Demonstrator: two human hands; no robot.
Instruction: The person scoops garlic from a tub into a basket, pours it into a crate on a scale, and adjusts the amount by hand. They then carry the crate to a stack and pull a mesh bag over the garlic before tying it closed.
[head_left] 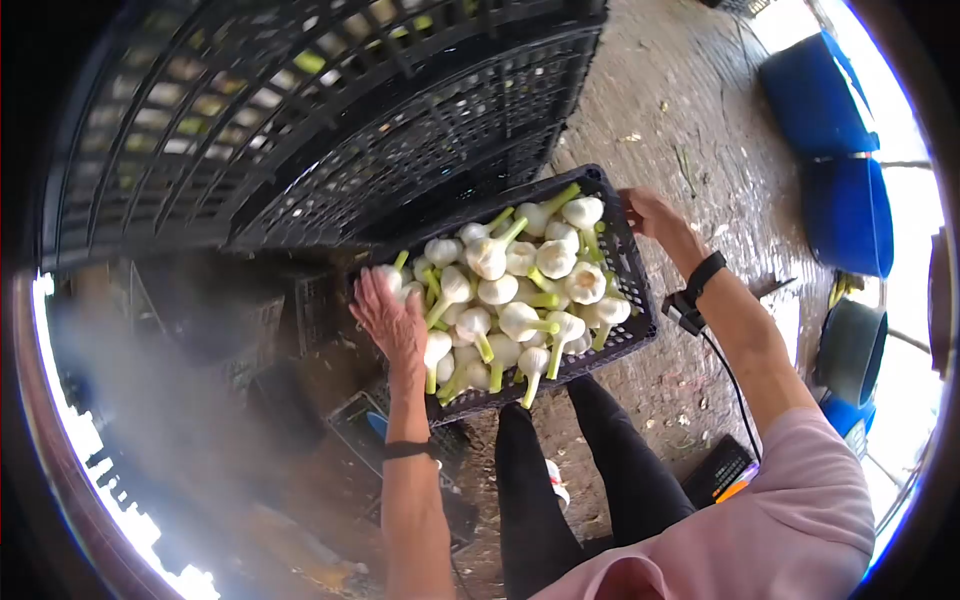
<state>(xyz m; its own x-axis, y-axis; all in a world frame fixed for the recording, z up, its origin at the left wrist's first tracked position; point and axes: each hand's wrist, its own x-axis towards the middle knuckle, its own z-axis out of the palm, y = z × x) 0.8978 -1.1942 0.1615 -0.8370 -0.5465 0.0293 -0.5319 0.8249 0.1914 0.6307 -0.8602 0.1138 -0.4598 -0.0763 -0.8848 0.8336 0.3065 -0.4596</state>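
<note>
A black plastic crate (645, 318) full of white garlic bulbs (497, 291) with trimmed green stems is in front of me. My left hand (388, 315) lies over the crate's left end, fingers stretched out and touching the bulbs there. At the opposite end, my right hand (655, 216) has its fingers bent around the crate's upper right corner; the fingertips are partly hidden. What supports the crate from below is hidden.
Tall stacked black crates (400, 130) rise just beyond the garlic crate. Blue tubs (846, 215) and a grey-green bucket (852, 348) stand along the right. Another crate (360, 430) lies low at left. A black cable (735, 385) hangs by my right arm. The floor (640, 110) looks wet and littered.
</note>
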